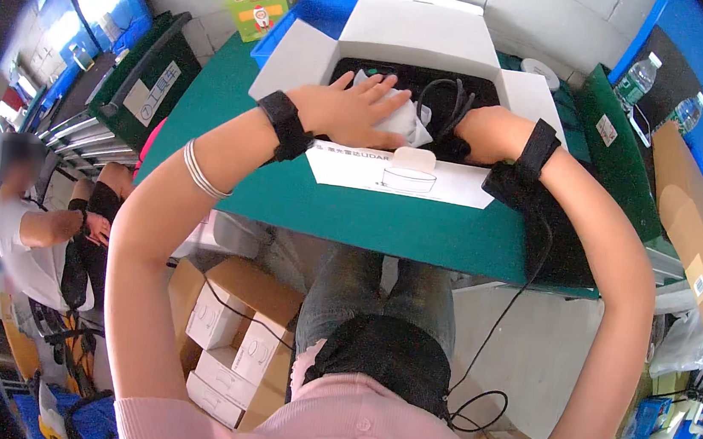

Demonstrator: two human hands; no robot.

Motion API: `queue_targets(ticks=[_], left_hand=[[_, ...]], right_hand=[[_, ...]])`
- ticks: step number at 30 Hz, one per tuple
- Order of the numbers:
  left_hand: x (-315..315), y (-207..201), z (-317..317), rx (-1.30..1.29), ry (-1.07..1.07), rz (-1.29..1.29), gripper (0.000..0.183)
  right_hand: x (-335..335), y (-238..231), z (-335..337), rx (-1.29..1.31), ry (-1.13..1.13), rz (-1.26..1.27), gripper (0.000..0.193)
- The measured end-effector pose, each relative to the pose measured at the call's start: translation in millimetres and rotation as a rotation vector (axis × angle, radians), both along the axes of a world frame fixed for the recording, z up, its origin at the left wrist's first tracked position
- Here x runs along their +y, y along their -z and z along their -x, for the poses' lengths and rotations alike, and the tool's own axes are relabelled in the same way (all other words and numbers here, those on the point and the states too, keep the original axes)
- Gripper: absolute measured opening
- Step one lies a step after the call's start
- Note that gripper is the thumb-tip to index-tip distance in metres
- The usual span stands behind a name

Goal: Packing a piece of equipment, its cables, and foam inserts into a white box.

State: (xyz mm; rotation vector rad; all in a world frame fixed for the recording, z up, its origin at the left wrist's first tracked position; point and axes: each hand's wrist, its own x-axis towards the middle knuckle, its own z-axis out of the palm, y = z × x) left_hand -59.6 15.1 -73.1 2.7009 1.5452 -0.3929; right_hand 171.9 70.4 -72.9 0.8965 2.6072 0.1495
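An open white cardboard box (415,22) with a black foam lining stands on the green table, its flaps folded outward. My left hand (352,113) lies with fingers spread over a white wrapped item (410,126) inside the box, palm down and not gripping it. Beside that item, toward the right, is a coiled black cable (451,101). My right hand (491,134) reaches into the box's right side next to the cable; its fingers are hidden, so whether it holds anything does not show. Black straps circle both my wrists.
The green table (350,228) ends near my lap. Behind the box are a blue tray (317,17) and a green-yellow carton (259,2). Plastic bottles (639,78) stand at right. Below left, an open carton (255,282) holds several white boxes. Another person (46,230) sits at far left.
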Motion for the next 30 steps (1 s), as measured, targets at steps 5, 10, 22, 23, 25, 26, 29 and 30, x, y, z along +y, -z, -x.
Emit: queue_targets(ticks=[5, 10, 22, 23, 25, 26, 29, 30], left_hand=[[-15, -39, 6, -0.167, 0.202, -0.147, 0.074], [-8, -75, 11, -0.338, 0.147, -0.296, 0.055], [71, -81, -37, -0.279, 0.066, -0.295, 0.056], [76, -78, -42, -0.262, 0.085, -0.254, 0.057], [84, -71, -48, -0.276, 0.193, -0.042, 0.062], [87, -66, -52, -0.264, 0.208, 0.071, 0.063], [91, -52, -56, -0.214, 0.273, 0.245, 0.073], [91, -48, -55, -0.184, 0.264, 0.262, 0.076]], right_hand=[[4, 10, 3, -0.007, -0.076, -0.085, 0.027], [7, 16, -2, 0.001, -0.103, -0.119, 0.025], [-12, -13, -5, 0.077, -0.025, 0.161, 0.019], [-14, -12, -8, 0.098, -0.001, 0.155, 0.018], [-12, -17, -17, 0.200, 0.033, 0.119, 0.016], [-10, -19, -21, 0.252, 0.052, 0.095, 0.016], [4, -34, -34, 0.367, 0.118, 0.153, 0.019], [8, -40, -39, 0.422, 0.126, 0.154, 0.019]])
